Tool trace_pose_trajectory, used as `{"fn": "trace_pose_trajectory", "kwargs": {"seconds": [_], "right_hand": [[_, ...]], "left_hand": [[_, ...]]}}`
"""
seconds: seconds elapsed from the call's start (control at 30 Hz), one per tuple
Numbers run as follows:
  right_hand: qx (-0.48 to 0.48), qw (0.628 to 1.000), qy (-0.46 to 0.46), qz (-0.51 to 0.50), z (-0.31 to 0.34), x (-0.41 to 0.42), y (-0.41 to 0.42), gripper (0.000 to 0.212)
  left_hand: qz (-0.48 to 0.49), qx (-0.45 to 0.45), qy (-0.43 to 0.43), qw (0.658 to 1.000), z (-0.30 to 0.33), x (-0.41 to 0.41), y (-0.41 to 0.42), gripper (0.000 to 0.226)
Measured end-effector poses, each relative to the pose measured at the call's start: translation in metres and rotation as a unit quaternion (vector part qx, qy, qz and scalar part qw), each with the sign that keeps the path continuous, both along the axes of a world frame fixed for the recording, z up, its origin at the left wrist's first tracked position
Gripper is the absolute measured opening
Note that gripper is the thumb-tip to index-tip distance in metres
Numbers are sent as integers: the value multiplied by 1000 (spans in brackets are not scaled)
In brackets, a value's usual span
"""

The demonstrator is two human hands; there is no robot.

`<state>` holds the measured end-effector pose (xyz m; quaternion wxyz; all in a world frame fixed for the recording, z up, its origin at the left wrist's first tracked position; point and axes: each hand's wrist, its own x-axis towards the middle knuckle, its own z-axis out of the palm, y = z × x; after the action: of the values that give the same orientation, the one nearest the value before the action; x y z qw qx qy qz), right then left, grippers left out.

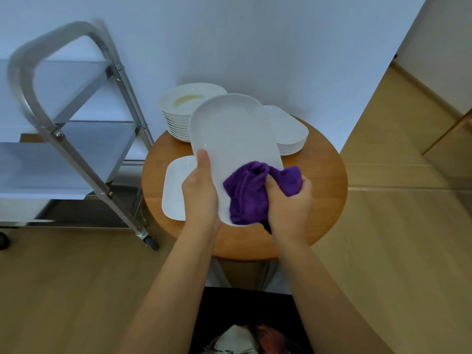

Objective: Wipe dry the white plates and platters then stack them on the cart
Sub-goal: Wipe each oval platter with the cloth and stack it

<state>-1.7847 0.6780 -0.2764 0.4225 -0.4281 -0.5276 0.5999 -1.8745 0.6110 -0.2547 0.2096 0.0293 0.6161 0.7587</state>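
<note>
The left hand [200,192] holds a long white oval platter [231,139] by its left edge, with the thumb lying on the upper face and the other fingers hidden under it. The platter is lifted and tilted above a round brown wooden table [324,180], its far end pointing to the wall. The right hand [288,198] grips a bunched purple terry cloth [251,192] and presses it on the near right part of the platter. On the table, just under the left hand, lies a white rectangular plate with rounded corners [175,185]. At the far side of the table stands a stack of round white deep plates [178,116]; the top one has a pale yellowish mark inside, maybe a reflection, I cannot tell. To the right of it, partly hidden behind the platter, is a stack of white oval platters [291,131]. A metal cart with shelves and small wheels [76,139] stands on the wooden floor [63,290] just left of the table, and its shelves look blurred in this view.
</note>
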Motion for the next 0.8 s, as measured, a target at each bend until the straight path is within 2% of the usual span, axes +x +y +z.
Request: {"fn": "trace_pose_trajectory", "kwargs": {"seconds": [0.07,0.13,0.3,0.43,0.57,0.63,0.7,0.73,0.77,0.8], "right_hand": [[-63,997,36,-18,0,-12,-10,48],[-92,994,60,-23,3,-23,-19,53],[-76,995,66,24,10,-33,-32,62],[-91,985,-22,143,12,-23,-21,60],[-122,944,-137,274,14,-9,-2,52],[-82,916,-190,343,16,2,10,31],[3,893,-271,359,19,16,22,33],[48,894,-301,328,17,24,27,40],[74,912,-291,279,14,30,32,46],[70,943,-240,221,14,36,34,51]], "left_hand": [[47,85,-84,992,0,8,3,25],[82,137,-121,980,-1,13,5,27],[130,138,-127,974,-1,9,3,42],[155,97,-39,982,5,8,-3,31],[110,88,-21,990,4,7,-8,24],[87,72,-3,994,3,1,-9,23],[65,57,8,996,4,-8,-11,24],[58,49,10,997,4,-14,-12,25],[52,41,9,998,5,-19,-13,25],[46,33,8,998,5,-23,-14,24]]}}
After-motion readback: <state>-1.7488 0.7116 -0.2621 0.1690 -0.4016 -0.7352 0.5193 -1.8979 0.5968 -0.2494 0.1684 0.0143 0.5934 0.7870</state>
